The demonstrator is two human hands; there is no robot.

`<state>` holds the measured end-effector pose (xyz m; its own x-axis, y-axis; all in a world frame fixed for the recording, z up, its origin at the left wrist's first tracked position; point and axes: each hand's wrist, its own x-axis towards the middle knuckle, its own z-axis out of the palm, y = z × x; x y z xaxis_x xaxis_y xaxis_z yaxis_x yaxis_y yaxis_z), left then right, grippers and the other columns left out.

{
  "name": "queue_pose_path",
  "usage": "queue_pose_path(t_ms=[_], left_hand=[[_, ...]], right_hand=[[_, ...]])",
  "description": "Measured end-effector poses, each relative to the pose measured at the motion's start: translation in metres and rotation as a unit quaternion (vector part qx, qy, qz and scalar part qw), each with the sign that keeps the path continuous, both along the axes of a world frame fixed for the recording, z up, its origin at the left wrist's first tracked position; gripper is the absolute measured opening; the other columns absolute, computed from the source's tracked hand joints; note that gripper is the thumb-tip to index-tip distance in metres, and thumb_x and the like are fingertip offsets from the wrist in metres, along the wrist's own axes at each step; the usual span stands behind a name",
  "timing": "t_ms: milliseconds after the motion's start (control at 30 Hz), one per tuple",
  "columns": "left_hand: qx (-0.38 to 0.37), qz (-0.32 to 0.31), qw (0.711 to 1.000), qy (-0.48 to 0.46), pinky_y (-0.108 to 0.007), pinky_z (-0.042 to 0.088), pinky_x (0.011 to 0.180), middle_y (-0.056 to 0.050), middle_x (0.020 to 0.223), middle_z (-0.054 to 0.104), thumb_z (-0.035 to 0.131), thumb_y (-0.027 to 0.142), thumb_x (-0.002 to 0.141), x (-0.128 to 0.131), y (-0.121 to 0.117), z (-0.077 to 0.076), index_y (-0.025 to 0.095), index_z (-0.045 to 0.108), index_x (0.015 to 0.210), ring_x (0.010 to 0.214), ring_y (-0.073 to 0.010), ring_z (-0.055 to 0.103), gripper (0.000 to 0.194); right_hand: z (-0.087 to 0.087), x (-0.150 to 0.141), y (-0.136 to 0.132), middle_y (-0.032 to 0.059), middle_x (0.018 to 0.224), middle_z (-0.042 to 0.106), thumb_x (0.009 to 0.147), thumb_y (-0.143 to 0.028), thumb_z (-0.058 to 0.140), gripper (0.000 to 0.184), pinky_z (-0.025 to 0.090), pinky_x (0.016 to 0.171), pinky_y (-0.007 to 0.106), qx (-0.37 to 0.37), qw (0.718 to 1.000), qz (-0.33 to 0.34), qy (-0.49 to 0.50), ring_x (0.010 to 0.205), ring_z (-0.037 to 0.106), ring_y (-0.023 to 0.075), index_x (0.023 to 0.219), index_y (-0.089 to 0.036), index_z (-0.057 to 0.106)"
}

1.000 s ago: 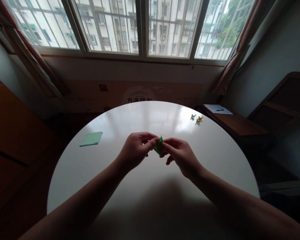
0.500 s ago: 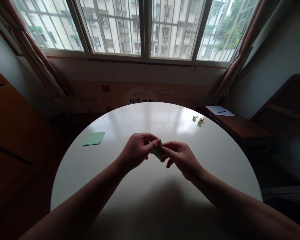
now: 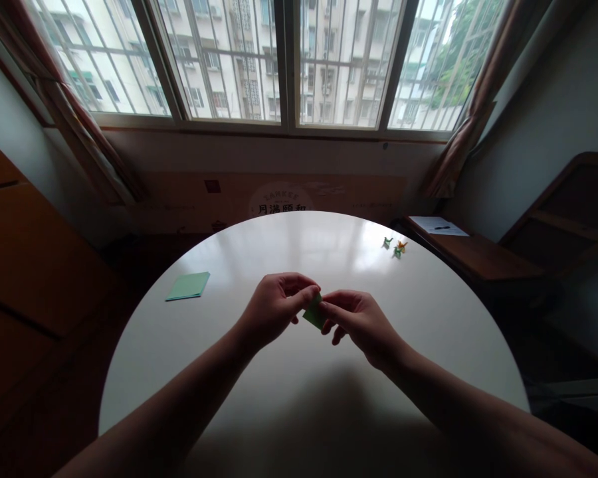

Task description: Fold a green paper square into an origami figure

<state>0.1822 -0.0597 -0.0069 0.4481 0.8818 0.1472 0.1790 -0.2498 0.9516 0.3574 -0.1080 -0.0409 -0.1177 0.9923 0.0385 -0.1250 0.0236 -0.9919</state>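
Observation:
A small piece of folded green paper (image 3: pixel 313 315) is held above the middle of the table between both hands. My left hand (image 3: pixel 282 307) pinches its upper left part with thumb and fingers. From the other side my right hand (image 3: pixel 351 320) grips the paper's right edge, its lower fingers curled beneath. The fingers cover part of the paper, so its full shape is hidden.
The round white table (image 3: pixel 259 411) stands below a barred window. A stack of light green paper sheets (image 3: pixel 187 286) lies at its left. Several small folded paper figures (image 3: pixel 397 251), green and orange, sit at the far right. Beyond them, a wooden chair (image 3: pixel 478 252) bears a white sheet (image 3: pixel 431 226) and a pen (image 3: pixel 442 228).
The whole view has tilted slightly, so the table and hands appear a little lower. Both hands keep their hold on the green paper, which shows a slightly different angle.

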Motion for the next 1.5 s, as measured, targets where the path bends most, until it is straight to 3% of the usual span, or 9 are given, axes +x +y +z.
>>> queue_pose_path(t_ms=[333,667,933,1067,1267,1500], left_hand=[[0.04,0.016,0.998,-0.051,-0.017,0.047,0.044,-0.002,0.067,0.068,0.069,0.029,0.084,0.006,-0.006,-0.004,0.013,0.072,0.085,0.058,-0.0122,0.06,0.016],[0.057,0.096,0.993,-0.041,-0.016,0.043,0.036,0.002,0.055,0.061,0.067,0.032,0.083,0.003,-0.005,0.005,0.012,0.07,0.079,0.045,-0.0087,0.052,0.021],[0.07,-0.002,0.997,0.04,-0.017,0.045,0.038,-0.003,0.067,0.068,0.07,0.033,0.082,0.001,-0.006,0.007,0.013,0.075,0.09,0.055,-0.0128,0.059,0.022],[0.079,0.012,0.995,0.058,-0.016,0.045,0.038,-0.003,0.065,0.067,0.066,0.026,0.083,0.003,-0.005,0.003,0.014,0.074,0.083,0.055,-0.0124,0.059,0.015],[0.015,0.022,0.999,0.028,-0.017,0.045,0.037,-0.003,0.063,0.066,0.065,0.029,0.083,0.003,-0.001,0.001,0.013,0.074,0.085,0.056,-0.0137,0.059,0.018],[-0.001,0.038,0.999,0.009,-0.017,0.045,0.037,-0.002,0.064,0.063,0.066,0.033,0.083,0.003,0.0,-0.002,0.012,0.072,0.085,0.058,-0.0144,0.059,0.021]], right_hand=[[-0.006,-0.007,-0.001,0.0023,0.081,0.073,0.079,-0.039,0.081,0.035,0.051,0.044,0.021,0.031,0.996,0.029,0.074,0.071,0.071,0.0196,0.093,-0.021,0.055],[-0.003,-0.003,-0.002,0.0017,0.077,0.074,0.081,-0.03,0.078,0.03,0.05,0.045,0.021,0.022,0.998,0.016,0.051,0.062,0.068,0.0161,0.098,-0.02,0.055],[-0.002,-0.001,-0.002,0.0005,0.075,0.073,0.08,-0.03,0.078,0.03,0.049,0.045,0.02,0.022,0.998,0.009,0.058,0.062,0.067,0.0159,0.094,-0.02,0.053],[-0.003,-0.002,-0.001,-0.0004,0.074,0.073,0.081,-0.027,0.076,0.027,0.048,0.045,0.02,0.035,0.999,0.001,0.034,0.06,0.067,0.0152,0.093,-0.02,0.053],[-0.003,-0.002,-0.001,-0.0003,0.074,0.072,0.082,-0.026,0.073,0.026,0.048,0.045,0.021,0.041,0.999,-0.006,0.015,0.059,0.065,0.0144,0.095,-0.02,0.052],[-0.002,-0.001,-0.001,-0.0024,0.072,0.069,0.084,-0.032,0.072,0.025,0.048,0.044,0.021,0.083,0.995,-0.032,0.034,0.055,0.061,0.0126,0.096,-0.021,0.052]])
